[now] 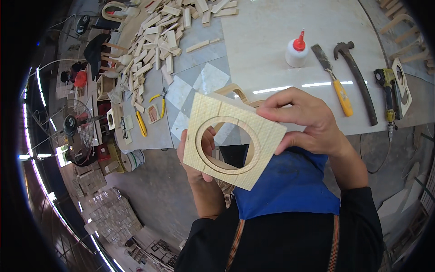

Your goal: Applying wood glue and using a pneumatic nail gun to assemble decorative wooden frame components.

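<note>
I hold up a square pale wooden panel (206,113) with a large round hole cut through its middle. My left hand (192,161) grips it from behind at the lower left, fingers showing through the hole. My right hand (308,120) pinches the panel's right corner from above. The panel hangs in the air over the edge of the tiled floor, in front of my blue apron (285,186). Another curved wooden piece (235,90) lies on the floor just behind the panel.
A white glue bottle with a red cap (297,50), a yellow-handled chisel (333,79), a claw hammer (355,75) and a yellow nail gun (389,93) lie on the white slab. A heap of wooden blocks (156,43) sits at upper left, with yellow pliers (159,100) and a fan (74,129).
</note>
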{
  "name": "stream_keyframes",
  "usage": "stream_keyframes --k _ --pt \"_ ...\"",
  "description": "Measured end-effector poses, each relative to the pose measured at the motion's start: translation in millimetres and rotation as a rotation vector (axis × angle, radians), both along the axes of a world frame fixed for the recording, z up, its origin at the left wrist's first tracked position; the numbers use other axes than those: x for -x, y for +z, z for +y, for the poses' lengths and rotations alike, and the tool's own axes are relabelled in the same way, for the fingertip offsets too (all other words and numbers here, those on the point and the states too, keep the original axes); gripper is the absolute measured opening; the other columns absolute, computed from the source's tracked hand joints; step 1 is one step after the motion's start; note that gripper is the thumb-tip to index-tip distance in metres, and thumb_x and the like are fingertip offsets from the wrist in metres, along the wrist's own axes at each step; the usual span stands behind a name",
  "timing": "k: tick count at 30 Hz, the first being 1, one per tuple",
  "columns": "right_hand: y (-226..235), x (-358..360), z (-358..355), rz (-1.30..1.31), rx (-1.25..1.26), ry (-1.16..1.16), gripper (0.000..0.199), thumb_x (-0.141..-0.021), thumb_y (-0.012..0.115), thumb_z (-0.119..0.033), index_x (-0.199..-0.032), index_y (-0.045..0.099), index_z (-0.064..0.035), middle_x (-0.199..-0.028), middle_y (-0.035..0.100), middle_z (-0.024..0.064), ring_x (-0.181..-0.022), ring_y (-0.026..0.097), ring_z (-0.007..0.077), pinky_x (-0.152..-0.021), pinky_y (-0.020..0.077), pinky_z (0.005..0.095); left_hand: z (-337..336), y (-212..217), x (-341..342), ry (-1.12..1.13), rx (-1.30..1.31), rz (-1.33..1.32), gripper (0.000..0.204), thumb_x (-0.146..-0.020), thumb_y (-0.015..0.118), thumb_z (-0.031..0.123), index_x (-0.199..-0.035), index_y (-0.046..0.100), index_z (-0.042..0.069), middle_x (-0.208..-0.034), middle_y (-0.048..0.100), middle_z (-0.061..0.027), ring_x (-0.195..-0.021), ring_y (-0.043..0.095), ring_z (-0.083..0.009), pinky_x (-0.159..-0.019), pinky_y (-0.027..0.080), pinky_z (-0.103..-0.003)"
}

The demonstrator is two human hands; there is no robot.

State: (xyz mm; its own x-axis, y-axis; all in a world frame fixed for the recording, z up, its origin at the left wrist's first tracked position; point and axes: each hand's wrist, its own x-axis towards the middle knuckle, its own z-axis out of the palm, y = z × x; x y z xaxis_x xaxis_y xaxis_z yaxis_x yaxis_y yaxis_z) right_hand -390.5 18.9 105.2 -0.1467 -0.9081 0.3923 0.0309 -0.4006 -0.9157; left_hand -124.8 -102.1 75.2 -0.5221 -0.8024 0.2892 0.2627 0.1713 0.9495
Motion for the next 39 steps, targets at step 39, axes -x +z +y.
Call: stream_keyframes --k 39 --pt "-34.8 12.9 10.5 0.353 -0.167 -0.167 0.047 -0.082 0.079 -0.016 -0.127 0.069 -0.0062 -0.118 0.066 0.0093 -0.105 0.062 0.0228 -0.088 0.0514 0.0314 1.9 12.3 20.2 0.097 0.005 -0.018 0.109 -0.044 0.081 0.084 -0.110 0.055 0.001 -0.065 0.050 0.0062 -0.058 0.045 -0.0082 -0.068 0.045 -0.028"
